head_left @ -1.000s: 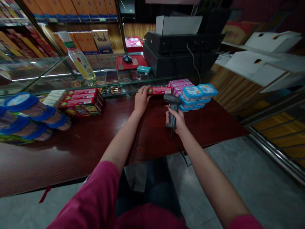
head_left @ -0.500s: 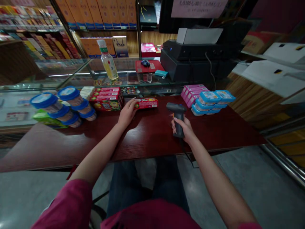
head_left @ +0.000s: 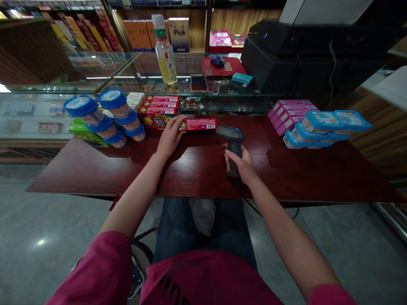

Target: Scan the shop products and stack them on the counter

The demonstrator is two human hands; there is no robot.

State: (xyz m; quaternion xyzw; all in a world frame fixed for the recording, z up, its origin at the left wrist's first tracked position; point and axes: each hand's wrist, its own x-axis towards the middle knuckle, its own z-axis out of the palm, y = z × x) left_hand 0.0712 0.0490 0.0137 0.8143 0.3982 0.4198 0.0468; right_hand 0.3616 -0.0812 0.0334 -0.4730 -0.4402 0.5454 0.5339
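Observation:
My left hand [head_left: 171, 134] is closed on the left end of a long red box [head_left: 201, 124], which lies on the dark wooden table with a printed side and barcode facing me. In my right hand [head_left: 239, 162] is a black barcode scanner [head_left: 231, 135], held upright by its handle, its head pointing left near the box's right end. Just left of the box stands a stack of similar red boxes [head_left: 160, 111]. A cable hangs from the scanner over the table's front edge.
Blue-lidded tubs [head_left: 110, 123] and a green pack [head_left: 85, 132] stand at the left. Pink boxes [head_left: 291, 114] and blue-lidded containers [head_left: 324, 127] are stacked at the right. Behind the table [head_left: 203, 178], a glass counter holds a bottle [head_left: 165, 59] and a mouse [head_left: 218, 61].
My view has tilted down and shifted. The red box has turned so its barcode side shows, and the scanner has come closer to its right end.

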